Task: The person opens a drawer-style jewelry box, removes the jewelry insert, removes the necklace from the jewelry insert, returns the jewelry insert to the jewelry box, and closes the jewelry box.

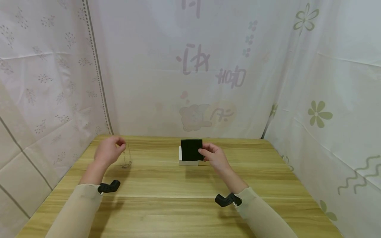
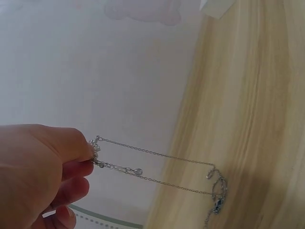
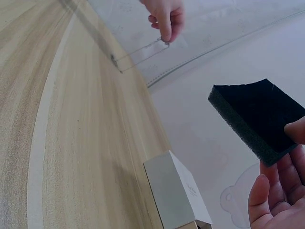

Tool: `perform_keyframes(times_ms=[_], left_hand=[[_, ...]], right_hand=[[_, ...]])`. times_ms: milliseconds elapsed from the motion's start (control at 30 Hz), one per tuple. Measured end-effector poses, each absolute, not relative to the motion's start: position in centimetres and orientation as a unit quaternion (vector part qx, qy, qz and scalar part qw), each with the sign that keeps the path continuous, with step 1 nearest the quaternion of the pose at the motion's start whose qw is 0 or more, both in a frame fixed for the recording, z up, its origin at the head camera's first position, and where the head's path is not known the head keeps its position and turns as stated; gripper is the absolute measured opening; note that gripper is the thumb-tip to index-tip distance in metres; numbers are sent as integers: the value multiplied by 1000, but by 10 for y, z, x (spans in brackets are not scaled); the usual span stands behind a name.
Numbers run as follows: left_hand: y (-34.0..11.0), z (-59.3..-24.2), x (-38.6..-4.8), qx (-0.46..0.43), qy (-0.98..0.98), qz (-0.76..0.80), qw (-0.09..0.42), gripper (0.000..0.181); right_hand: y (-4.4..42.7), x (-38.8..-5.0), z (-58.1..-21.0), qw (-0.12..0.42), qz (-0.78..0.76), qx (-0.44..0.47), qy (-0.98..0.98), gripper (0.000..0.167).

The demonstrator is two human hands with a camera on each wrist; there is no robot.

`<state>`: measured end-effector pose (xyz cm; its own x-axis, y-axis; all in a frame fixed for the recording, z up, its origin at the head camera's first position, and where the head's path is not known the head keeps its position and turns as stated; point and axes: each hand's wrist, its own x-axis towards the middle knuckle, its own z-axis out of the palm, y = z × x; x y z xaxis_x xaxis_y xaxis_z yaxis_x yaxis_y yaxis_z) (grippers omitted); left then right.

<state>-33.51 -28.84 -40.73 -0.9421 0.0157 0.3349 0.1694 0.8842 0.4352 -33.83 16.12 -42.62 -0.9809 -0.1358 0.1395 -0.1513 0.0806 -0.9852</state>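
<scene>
My left hand [image 1: 109,151] pinches a thin silver chain necklace [image 2: 157,153] between thumb and forefinger. The chain hangs down in two strands, and a small bluish pendant [image 2: 218,205] shows at its lower end, by the tabletop. In my right hand [image 1: 215,156] is a square black foam pad [image 3: 252,114], gripped at its edge with the thumb on its face. The pad stands upright in front of a small white box [image 3: 174,191], hiding much of it in the head view.
The box rests on a wooden table [image 1: 148,211] toward its far edge. Patterned white curtains [image 1: 143,66] hang behind the table and along both sides. Each sleeve cuff has a black wrist device, the left one [image 1: 109,186] and the right one [image 1: 227,200].
</scene>
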Motion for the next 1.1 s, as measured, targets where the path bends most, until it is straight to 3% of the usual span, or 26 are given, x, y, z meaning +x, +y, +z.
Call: perform_keyframes(times_ms=[600, 1100], left_hand=[[-299, -444, -347, -43, -972, -228, 35, 17], [-301, -455, -345, -33, -974, -226, 4, 17]], right_hand=[[162, -336, -426, 1, 668, 96, -738, 21], [162, -338, -427, -4, 664, 88, -742, 25]])
